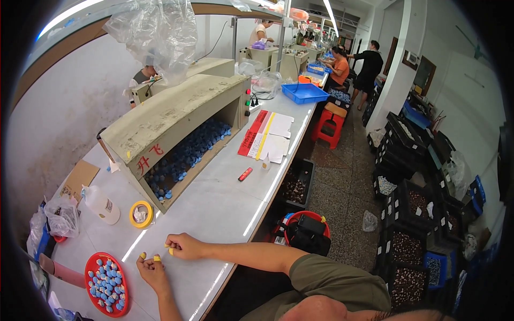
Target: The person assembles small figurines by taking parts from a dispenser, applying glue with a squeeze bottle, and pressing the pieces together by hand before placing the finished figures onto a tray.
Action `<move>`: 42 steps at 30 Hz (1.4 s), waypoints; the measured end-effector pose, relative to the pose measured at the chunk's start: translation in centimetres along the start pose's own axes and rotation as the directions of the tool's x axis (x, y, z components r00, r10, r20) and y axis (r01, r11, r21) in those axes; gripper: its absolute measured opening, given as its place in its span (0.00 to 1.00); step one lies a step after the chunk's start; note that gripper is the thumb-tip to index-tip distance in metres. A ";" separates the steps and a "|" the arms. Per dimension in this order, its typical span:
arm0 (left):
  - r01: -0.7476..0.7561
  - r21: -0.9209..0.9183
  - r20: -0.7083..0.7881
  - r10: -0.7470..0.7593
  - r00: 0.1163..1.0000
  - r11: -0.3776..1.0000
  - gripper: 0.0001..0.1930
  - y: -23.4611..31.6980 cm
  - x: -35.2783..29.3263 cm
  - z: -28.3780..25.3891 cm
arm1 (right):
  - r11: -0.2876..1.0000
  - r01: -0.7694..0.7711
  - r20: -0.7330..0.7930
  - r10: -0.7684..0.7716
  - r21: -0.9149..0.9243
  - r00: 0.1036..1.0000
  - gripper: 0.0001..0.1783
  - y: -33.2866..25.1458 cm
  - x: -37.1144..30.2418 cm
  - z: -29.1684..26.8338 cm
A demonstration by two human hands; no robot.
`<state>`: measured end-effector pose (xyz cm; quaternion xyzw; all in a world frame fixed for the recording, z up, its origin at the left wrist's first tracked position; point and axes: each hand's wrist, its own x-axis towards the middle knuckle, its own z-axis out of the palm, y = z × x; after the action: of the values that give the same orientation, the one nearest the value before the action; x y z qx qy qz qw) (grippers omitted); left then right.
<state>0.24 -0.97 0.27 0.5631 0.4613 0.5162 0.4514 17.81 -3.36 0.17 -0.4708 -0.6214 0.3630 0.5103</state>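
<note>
My left hand (153,272) is just above the white table, right of a red plastic basket (126,289) of small blue-and-white round pieces (108,285). Its fingers are bent but apart, two tips wrapped in yellow, and nothing shows between them. Close by on the right, my right hand (184,247) has its fingers curled together, with yellow at the fingertips. Whatever it may pinch is too small or hidden to make out. Beyond the hands lies a roll of yellow tape (134,218) with crumpled white material in its middle.
A box-shaped machine (176,117) full of blue pieces stands ahead, near a white bottle (101,206). Flattened cardboard (276,136), a red lighter-like item (245,174) and a blue tray (305,93) lie farther along. Black crates (409,235) line the aisle; several people are farther back.
</note>
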 end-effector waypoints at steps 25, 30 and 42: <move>0.101 -0.080 0.006 -0.101 0.995 0.992 0.12 0.1 0.0 -0.7 | 0.964 -0.172 -0.075 0.160 -0.204 0.984 0.07 1.4 4.4 -9.3; 0.125 -0.077 -0.003 -0.125 0.992 0.989 0.12 0.1 0.0 -0.7 | 0.774 -0.142 -0.247 -0.020 -0.617 0.969 0.10 4.2 10.8 -14.6; 0.153 -0.098 -0.011 -0.154 0.988 0.983 0.11 0.3 0.2 -0.8 | 0.370 -0.084 -0.074 0.040 -0.925 0.996 0.25 5.2 20.8 -12.7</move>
<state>-0.54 -0.83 0.63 0.4985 0.4821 0.5068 0.5121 30.56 17.67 4.14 -0.7057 -0.6898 -0.0377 0.1573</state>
